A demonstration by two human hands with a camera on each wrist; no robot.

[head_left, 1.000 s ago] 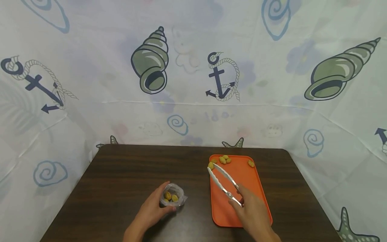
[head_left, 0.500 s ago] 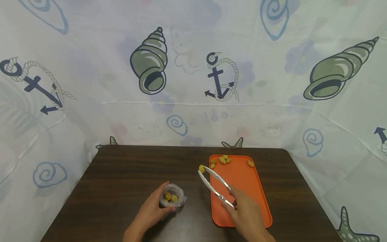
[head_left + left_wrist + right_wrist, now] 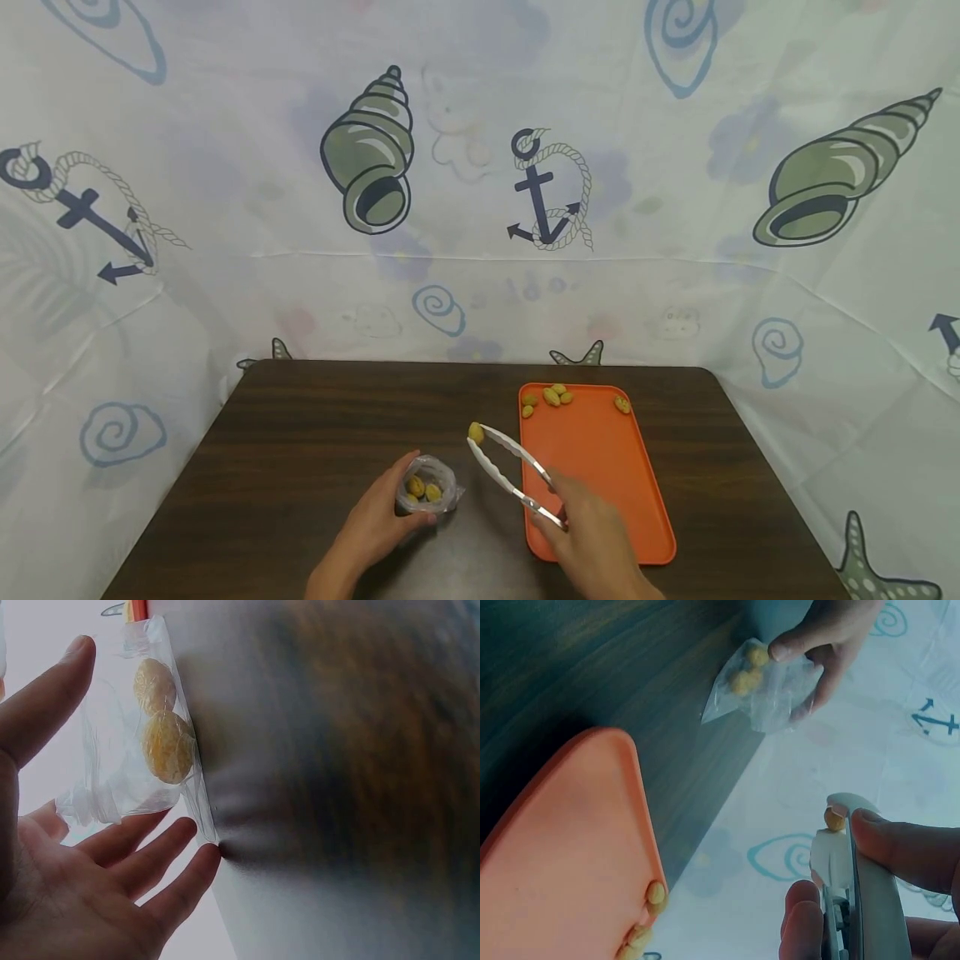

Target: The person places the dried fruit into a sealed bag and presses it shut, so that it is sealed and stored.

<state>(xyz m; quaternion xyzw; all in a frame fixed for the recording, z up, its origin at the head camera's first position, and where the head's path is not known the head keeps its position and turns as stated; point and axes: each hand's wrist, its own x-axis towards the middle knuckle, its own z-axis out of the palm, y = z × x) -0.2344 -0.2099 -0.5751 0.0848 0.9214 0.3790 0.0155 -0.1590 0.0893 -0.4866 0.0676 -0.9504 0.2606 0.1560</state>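
My left hand [image 3: 375,512] holds a clear plastic bag [image 3: 453,478] upright by its sides on the table, thumb and fingers curved round it. Inside lie several yellow-brown oval pieces [image 3: 168,747] with a rough, nut-like surface. My right hand [image 3: 592,533] grips a pair of tongs [image 3: 498,477], white-tipped with metal handles. One oval piece [image 3: 476,432] is pinched at the tips of the tongs, above the table between tray and bag. In the right wrist view the thumb presses along one handle of the tongs [image 3: 877,900].
An orange tray [image 3: 592,483] lies right of the bag, partly under my right hand. Several more oval pieces [image 3: 552,397] sit along its far edge, one of them at the far right corner. The dark wooden table [image 3: 315,433] ends before a shell-and-anchor printed cloth [image 3: 480,292].
The tongs have carried one oval piece off the tray's far left corner, leftward and nearer to the bag. My left hand and the bag have stayed in place.
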